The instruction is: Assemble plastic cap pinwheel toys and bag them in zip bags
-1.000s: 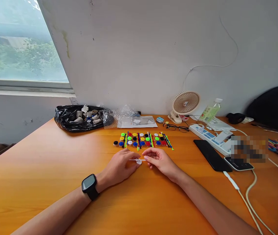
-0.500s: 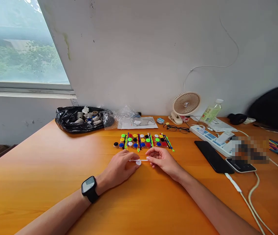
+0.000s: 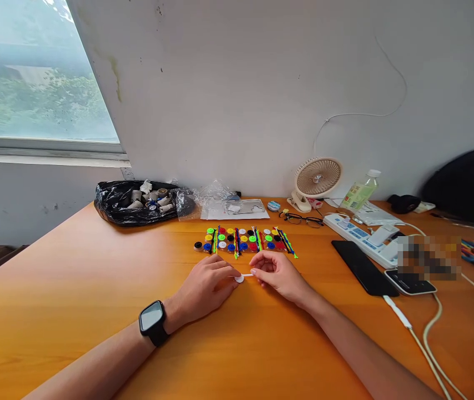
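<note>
Left hand (image 3: 207, 286) pinches a small white disc (image 3: 239, 278) on the bench (image 3: 74, 289), right hand (image 3: 278, 273) grips its thin white stick (image 3: 248, 274), lying left-right between the fingertips

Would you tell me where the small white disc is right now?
The white disc lies on the table between the left hand and right hand, just below the coloured caps.

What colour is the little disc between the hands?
White; the disc shows in the head view, on a thin white stick.
</note>
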`<state>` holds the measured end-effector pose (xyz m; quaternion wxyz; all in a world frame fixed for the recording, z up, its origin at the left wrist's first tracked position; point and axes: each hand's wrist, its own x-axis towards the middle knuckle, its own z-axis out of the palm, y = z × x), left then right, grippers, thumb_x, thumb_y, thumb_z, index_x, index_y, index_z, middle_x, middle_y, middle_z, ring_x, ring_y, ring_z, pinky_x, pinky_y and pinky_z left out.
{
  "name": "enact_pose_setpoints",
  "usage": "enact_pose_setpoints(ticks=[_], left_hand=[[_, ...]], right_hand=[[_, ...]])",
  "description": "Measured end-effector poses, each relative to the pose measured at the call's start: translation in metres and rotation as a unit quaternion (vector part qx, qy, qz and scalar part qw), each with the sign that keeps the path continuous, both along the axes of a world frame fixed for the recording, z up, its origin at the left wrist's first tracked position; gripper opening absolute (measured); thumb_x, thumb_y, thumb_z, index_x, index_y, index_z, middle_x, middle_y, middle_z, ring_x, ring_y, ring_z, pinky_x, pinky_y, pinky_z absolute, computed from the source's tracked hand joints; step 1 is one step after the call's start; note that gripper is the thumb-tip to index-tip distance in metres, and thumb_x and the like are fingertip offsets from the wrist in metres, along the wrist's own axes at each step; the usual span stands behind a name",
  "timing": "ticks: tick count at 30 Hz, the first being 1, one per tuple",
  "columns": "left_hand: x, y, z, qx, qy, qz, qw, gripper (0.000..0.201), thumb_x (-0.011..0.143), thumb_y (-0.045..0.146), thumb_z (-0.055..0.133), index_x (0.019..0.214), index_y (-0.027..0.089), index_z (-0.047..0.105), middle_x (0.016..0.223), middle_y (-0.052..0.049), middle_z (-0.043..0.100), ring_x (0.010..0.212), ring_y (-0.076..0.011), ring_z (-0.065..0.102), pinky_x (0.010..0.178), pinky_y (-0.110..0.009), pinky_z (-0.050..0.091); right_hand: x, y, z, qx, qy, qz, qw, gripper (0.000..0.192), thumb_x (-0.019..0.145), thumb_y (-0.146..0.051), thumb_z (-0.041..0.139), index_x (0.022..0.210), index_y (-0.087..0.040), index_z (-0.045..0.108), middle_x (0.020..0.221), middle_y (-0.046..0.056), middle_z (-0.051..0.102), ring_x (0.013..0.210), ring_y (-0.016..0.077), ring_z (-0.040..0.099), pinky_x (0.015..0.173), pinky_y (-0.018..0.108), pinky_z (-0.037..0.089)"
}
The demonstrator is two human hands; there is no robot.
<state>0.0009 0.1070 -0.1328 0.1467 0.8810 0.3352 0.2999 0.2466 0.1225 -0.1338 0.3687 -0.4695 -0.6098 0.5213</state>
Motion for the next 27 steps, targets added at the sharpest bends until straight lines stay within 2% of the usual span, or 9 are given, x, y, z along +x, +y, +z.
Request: enact_pose_setpoints(ticks=[5, 16, 21, 24, 25, 27], left_hand=[[0.003, -0.003, 0.003, 0.005, -0.001, -0.008, 1.0, 0.014, 0.098, 0.022, 0.061, 0.108, 0.026, 0.07, 0.104, -0.007, 0.075, 0.1, -0.027, 0.065, 0.089, -0.043, 0.054], [0.006, -0.004, 0.003, -0.002, 0.012, -0.018, 1.0, 0.013, 0.095, 0.018, 0.061, 0.104, 0.025, 0.066, 0.106, -0.007, 0.073, 0.099, -0.0258, 0.064, 0.09, -0.042, 0.053], [0.004, -0.005, 0.004, 0.001, -0.007, -0.018, 1.0, 0.021, 0.093, 0.019, 0.064, 0.113, 0.026, 0.066, 0.115, -0.007, 0.072, 0.104, -0.0268, 0.064, 0.095, -0.043, 0.053], [0.003, -0.007, 0.007, 0.005, -0.016, -0.015, 1.0, 0.029, 0.089, 0.021, 0.069, 0.118, 0.027, 0.065, 0.124, -0.007, 0.069, 0.112, -0.0284, 0.061, 0.101, -0.045, 0.051], [0.002, -0.008, 0.009, 0.006, -0.022, -0.011, 1.0, 0.034, 0.089, 0.021, 0.069, 0.122, 0.027, 0.064, 0.126, -0.007, 0.068, 0.115, -0.0292, 0.06, 0.103, -0.046, 0.05], [-0.001, -0.009, 0.011, 0.006, -0.042, 0.004, 0.999, 0.042, 0.091, 0.022, 0.066, 0.132, 0.028, 0.06, 0.132, -0.008, 0.066, 0.122, -0.0301, 0.057, 0.108, -0.047, 0.048]], right_hand=[[-0.001, 0.0, 0.001, 0.017, -0.019, 0.005, 1.0, 0.027, 0.079, -0.042, 0.08, 0.088, -0.02, 0.066, 0.072, -0.001, 0.065, 0.061, 0.0149, 0.059, 0.055, 0.028, 0.05], [0.002, -0.001, 0.001, 0.043, -0.061, 0.017, 0.997, 0.019, 0.084, -0.037, 0.075, 0.09, -0.021, 0.067, 0.076, 0.001, 0.067, 0.064, 0.016, 0.06, 0.057, 0.028, 0.05], [0.003, -0.004, 0.013, 0.143, -0.144, -0.037, 0.978, 0.024, 0.093, -0.046, 0.067, 0.095, -0.022, 0.071, 0.087, 0.005, 0.073, 0.061, 0.0167, 0.058, 0.055, 0.03, 0.046], [0.001, -0.01, 0.019, 0.184, -0.17, -0.072, 0.965, 0.031, 0.094, -0.052, 0.066, 0.103, -0.024, 0.075, 0.068, 0.001, 0.066, 0.052, 0.016, 0.049, 0.05, 0.03, 0.036], [-0.001, -0.013, 0.022, 0.174, -0.167, -0.071, 0.968, 0.034, 0.094, -0.054, 0.066, 0.107, -0.024, 0.075, 0.06, -0.001, 0.06, 0.048, 0.0156, 0.046, 0.049, 0.03, 0.033], [-0.005, -0.019, 0.029, 0.104, -0.13, -0.023, 0.986, 0.043, 0.095, -0.06, 0.063, 0.113, -0.023, 0.075, 0.049, -0.004, 0.05, 0.043, 0.0141, 0.039, 0.047, 0.029, 0.028]])
